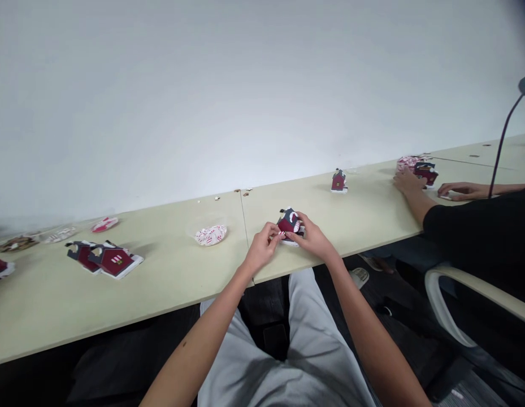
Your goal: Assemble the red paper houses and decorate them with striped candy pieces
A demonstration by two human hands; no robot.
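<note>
At frame centre, the left hand [261, 249] pinched a striped piece [281, 233] against the house [287, 218] gripped by the right hand [316, 241], more striped pieces [210, 235] lying unused centre-left.

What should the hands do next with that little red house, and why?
Perhaps gently press the striped piece against the little house: the left hand has it at the fingertips, close against the house, while the right hand steadies the house.

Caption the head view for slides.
Left hand and right hand touch a maroon, dark-roofed model house at a cream table.
</note>
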